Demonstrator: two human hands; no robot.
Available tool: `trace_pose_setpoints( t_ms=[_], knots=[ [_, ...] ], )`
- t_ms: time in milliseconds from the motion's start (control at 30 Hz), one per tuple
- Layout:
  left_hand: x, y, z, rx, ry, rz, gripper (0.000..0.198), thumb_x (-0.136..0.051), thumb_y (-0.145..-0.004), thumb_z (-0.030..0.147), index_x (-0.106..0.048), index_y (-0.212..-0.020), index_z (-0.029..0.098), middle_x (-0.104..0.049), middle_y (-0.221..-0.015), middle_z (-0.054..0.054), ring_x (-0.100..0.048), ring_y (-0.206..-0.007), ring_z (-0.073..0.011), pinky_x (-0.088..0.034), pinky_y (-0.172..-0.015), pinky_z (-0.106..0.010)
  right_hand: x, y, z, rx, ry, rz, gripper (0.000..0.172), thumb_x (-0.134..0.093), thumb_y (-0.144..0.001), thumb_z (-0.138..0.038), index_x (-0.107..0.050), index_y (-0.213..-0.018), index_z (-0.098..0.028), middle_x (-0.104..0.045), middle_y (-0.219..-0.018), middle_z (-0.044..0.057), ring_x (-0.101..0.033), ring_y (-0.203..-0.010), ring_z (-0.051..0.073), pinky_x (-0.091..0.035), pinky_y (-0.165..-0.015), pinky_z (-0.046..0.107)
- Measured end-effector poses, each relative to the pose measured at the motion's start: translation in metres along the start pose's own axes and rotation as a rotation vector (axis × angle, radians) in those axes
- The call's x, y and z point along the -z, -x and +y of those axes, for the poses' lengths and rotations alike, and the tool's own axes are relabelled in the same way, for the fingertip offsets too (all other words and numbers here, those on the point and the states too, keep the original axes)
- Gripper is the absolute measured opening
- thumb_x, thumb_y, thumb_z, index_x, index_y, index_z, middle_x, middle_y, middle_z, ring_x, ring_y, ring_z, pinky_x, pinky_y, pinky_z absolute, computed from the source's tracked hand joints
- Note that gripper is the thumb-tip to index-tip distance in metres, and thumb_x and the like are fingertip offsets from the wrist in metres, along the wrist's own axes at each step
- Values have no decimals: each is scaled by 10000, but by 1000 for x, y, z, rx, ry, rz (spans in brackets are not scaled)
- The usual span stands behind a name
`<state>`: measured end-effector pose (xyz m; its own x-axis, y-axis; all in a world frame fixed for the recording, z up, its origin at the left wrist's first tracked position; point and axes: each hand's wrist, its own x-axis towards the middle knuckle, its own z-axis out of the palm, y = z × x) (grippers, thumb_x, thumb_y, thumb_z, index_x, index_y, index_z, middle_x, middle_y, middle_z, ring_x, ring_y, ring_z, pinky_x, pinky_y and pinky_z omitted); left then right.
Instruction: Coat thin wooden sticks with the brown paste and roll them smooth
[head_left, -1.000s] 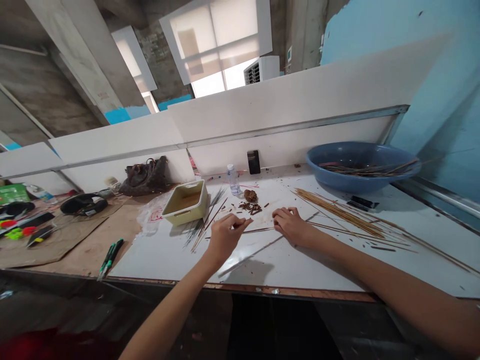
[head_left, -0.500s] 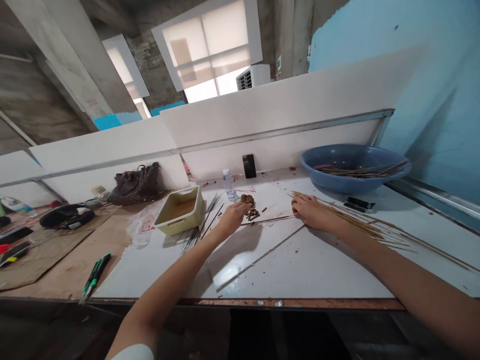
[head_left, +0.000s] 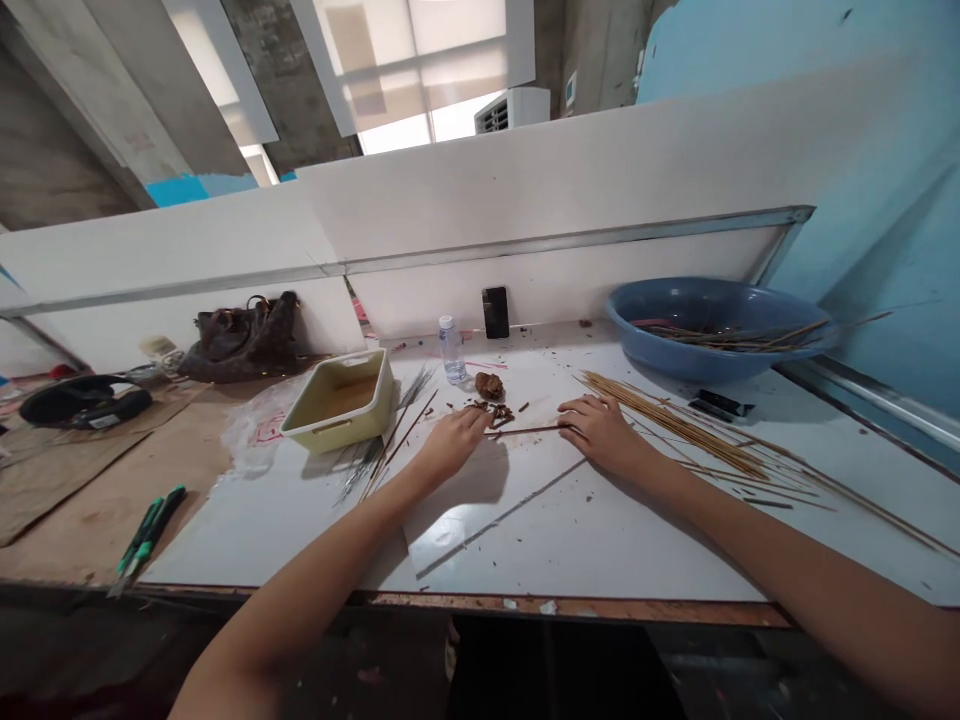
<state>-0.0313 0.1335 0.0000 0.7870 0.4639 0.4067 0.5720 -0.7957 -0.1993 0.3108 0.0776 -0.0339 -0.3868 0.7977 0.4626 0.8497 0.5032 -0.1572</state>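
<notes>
A thin brown stick (head_left: 525,431) lies flat on the white table (head_left: 600,520) between my two hands. My left hand (head_left: 450,443) rests on the table with curled fingers pinching the stick's left end, beside a small heap of brown scraps (head_left: 496,410). My right hand (head_left: 598,430) lies palm down with fingers closed over the stick's right end. A bundle of long bamboo sticks (head_left: 675,425) fans out just right of my right hand. A brown lump (head_left: 489,385) sits behind the scraps.
A yellow tray (head_left: 345,403) stands left of my hands with dark thin sticks (head_left: 390,440) beside it. Behind are a small water bottle (head_left: 451,351), a phone (head_left: 495,312) and a blue basin (head_left: 712,325) holding sticks. Green tools (head_left: 146,535) and a brown bag (head_left: 244,340) lie on the left.
My left hand reached out to the brown scraps, then drew back a little to the stick's left end. My right hand slid along the stick and now sits at its right end.
</notes>
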Motion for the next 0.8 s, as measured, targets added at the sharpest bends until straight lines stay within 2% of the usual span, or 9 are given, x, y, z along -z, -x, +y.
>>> trace_pose_setpoints(
  t_ms=[67,167,267,400,567,700,800],
  knots=[
    [3,1,-4,20,15,28,396,-490,-1066,38,-702,-1383,146,-796,-1218,-160,-776,-1071,-271,-631,-901,-382,0,1,1,-11,-23,3,247,-549,-1128,-306,-770,-1025,-267,-809,-1350,85,-656,-1281,338,-337,-1082,550],
    [8,2,-8,-39,60,94,444,-452,-1110,80,-649,-1501,152,-800,-1236,-171,-772,-1116,-284,-645,-947,-423,1,0,4,-30,-45,13,260,-535,-1124,-284,-740,-968,-249,-811,-1325,102,-660,-1277,340,-346,-1067,542],
    [11,1,-9,-94,71,175,385,-455,-1160,157,-658,-1487,158,-813,-1165,-154,-765,-1112,-284,-641,-951,-430,1,-1,6,-49,-89,17,239,-527,-1115,-262,-730,-993,-237,-810,-1290,116,-685,-1238,330,-376,-1036,518],
    [15,-3,-9,-39,55,240,335,-473,-1179,222,-699,-1422,171,-804,-1048,-129,-760,-1073,-272,-626,-948,-423,1,-3,9,-74,-123,44,209,-541,-1103,-273,-730,-1021,-239,-818,-1253,123,-711,-1191,335,-409,-1012,510],
    [12,-8,-6,-55,15,148,307,-493,-1194,301,-740,-1318,167,-812,-1033,-116,-744,-1057,-275,-580,-940,-414,0,-4,13,-146,-187,65,194,-531,-1098,-297,-706,-1035,-239,-828,-1163,130,-732,-1136,349,-438,-1000,516],
    [7,-8,0,-33,24,99,382,-564,-1174,449,-725,-1374,166,-810,-1170,-153,-727,-1127,-306,-554,-985,-445,2,-4,8,-186,-273,46,202,-512,-1104,-326,-679,-1025,-246,-820,-1041,106,-735,-1011,327,-466,-1003,520],
    [5,-7,4,-4,38,73,420,-650,-1132,484,-715,-1409,176,-804,-1211,-159,-717,-1162,-326,-541,-1010,-460,6,-3,2,-177,-306,43,225,-490,-1120,-352,-673,-1031,-255,-817,-1016,94,-726,-967,315,-486,-1003,516]
  ],
)
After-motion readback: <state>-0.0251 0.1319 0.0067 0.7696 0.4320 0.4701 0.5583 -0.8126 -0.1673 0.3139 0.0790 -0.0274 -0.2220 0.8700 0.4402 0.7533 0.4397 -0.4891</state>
